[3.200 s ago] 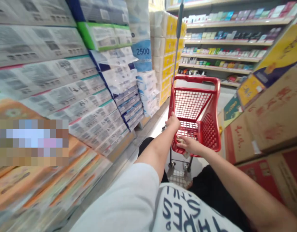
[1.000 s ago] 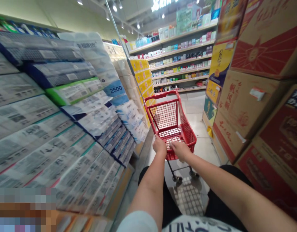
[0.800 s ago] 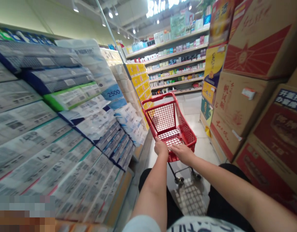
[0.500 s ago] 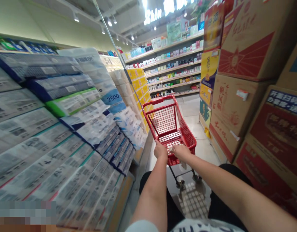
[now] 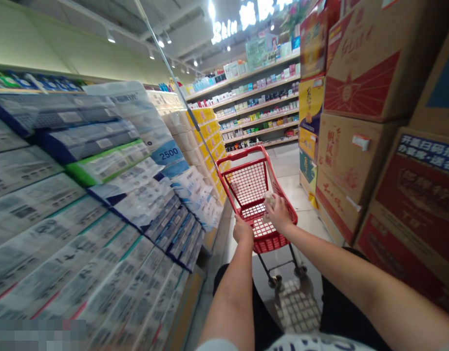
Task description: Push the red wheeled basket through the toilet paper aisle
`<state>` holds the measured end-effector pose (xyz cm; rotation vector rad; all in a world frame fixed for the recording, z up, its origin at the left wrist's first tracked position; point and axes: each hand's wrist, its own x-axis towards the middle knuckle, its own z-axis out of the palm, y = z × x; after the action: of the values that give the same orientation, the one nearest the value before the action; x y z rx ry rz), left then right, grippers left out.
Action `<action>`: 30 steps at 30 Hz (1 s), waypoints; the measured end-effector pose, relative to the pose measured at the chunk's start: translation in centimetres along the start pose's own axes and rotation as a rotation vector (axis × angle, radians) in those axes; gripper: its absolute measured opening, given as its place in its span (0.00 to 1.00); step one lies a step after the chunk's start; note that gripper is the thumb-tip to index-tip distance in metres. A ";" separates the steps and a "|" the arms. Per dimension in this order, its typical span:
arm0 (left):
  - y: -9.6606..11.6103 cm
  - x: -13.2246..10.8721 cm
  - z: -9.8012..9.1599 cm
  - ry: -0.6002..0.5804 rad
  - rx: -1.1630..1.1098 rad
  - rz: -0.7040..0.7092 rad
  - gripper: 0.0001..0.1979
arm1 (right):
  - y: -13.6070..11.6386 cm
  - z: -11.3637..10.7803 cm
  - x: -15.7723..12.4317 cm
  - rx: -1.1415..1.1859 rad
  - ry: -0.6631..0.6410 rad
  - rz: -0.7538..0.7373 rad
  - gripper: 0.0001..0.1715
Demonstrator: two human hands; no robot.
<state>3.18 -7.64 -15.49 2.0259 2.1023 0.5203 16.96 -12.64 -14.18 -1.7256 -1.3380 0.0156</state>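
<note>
A red plastic shopping cart (image 5: pixel 270 242) on dark legs and wheels stands in front of me, its mesh basket bare inside where I can see. My left hand (image 5: pixel 242 230) is closed around the near left rim of the cart. Over the basket's right side, my right hand (image 5: pixel 279 216) is raised, with fingers closed on a small off-white crumpled thing (image 5: pixel 269 199). What this crumpled thing is, I cannot make out. The right hand is apart from the near rim.
Stacked wrapped tissue packs (image 5: pixel 111 234) line the left side close to the cart. Large cardboard boxes (image 5: pixel 352 156) are piled on the right. Shelves of small cosmetics boxes (image 5: pixel 261 102) cross the far end. Pale floor (image 5: pixel 283 165) runs ahead between them.
My right hand has come off the cart's near rim and moved up and forward over the basket, with the off-white thing in it. My left hand stays on the rim.
</note>
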 end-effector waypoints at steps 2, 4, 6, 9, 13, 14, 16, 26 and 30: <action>0.0 0.1 -0.1 -0.003 0.001 0.005 0.22 | -0.3 0.6 -2.7 -0.039 -0.086 -0.148 0.20; -0.1 0.2 -0.1 0.002 0.008 0.000 0.21 | -0.3 1.2 -5.3 -0.131 -0.249 -0.335 0.16; -0.3 0.4 -0.1 0.011 0.015 -0.008 0.21 | 0.2 1.4 -7.0 -0.204 -0.299 -0.440 0.19; -0.6 0.5 0.0 0.019 0.017 0.001 0.21 | 1.6 0.5 -7.6 -0.223 -0.297 -0.573 0.24; -0.6 0.3 0.0 0.028 0.010 0.005 0.22 | 3.5 -0.9 -7.7 -0.206 -0.250 -0.749 0.23; -0.6 0.2 0.0 0.032 0.007 0.001 0.22 | 3.8 -1.0 -7.9 -0.201 -0.248 -0.813 0.21; -0.5 0.1 0.0 0.041 -0.003 -0.007 0.22 | 4.2 -0.7 -8.5 -0.188 -0.287 -0.983 0.17; -0.8 0.5 0.3 0.043 -0.049 -0.007 0.22 | 4.2 0.8 -8.1 -0.335 -0.427 -1.180 0.11; -0.9 0.5 0.3 0.034 -0.040 -0.011 0.22 | 3.9 1.3 -8.5 -0.431 -0.619 -1.062 0.11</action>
<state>2.42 -7.13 -16.00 1.9968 2.1031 0.5951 15.75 -18.29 -21.71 -1.1412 -2.7436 -0.3900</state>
